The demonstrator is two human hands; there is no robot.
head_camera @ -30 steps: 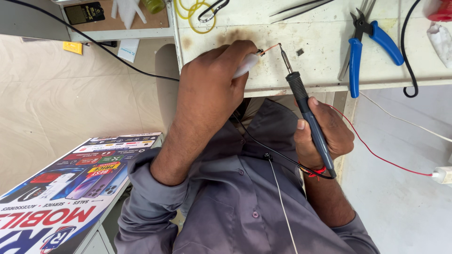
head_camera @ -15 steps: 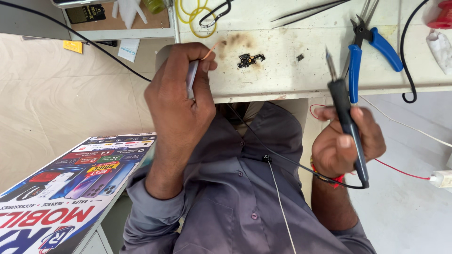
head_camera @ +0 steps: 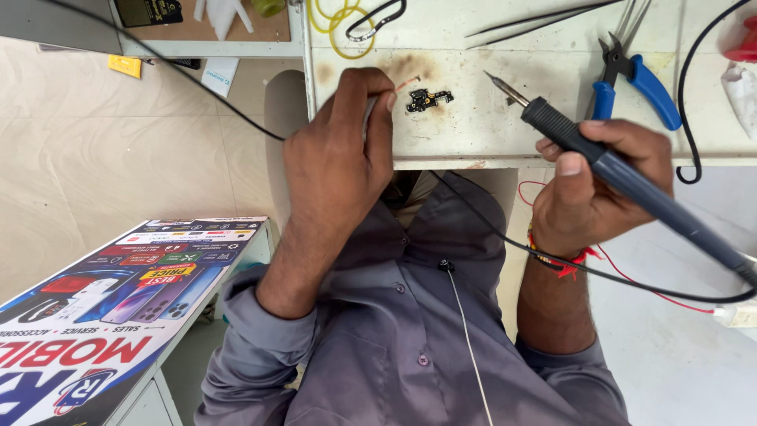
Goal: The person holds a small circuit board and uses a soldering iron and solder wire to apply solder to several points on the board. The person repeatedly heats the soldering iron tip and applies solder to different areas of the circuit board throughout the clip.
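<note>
My left hand point(head_camera: 339, 162) rests at the front edge of the stained white workbench point(head_camera: 473, 134), fingers pinched on a thin red wire point(head_camera: 407, 82) whose end points at a small black circuit board point(head_camera: 428, 99). That board lies loose on the bench just right of my fingertips. My right hand point(head_camera: 595, 189) grips the dark handle of a soldering iron point(head_camera: 583, 146). The iron is raised and slanted, its metal tip in the air a little to the right of the board, not touching it. Its black cord runs down across my grey shirt.
Blue-handled pliers point(head_camera: 635, 79), long tweezers point(head_camera: 544, 20) and a yellow wire coil point(head_camera: 339, 31) lie on the bench's far side. A crumpled white tissue point(head_camera: 741, 87) sits at the right edge. A printed display board point(head_camera: 118, 308) stands low on the left over a beige floor.
The iron left the board and swung right, then tilted so its tip points back toward it. My left hand pulled away leftward and has returned to the board with the red wire.
</note>
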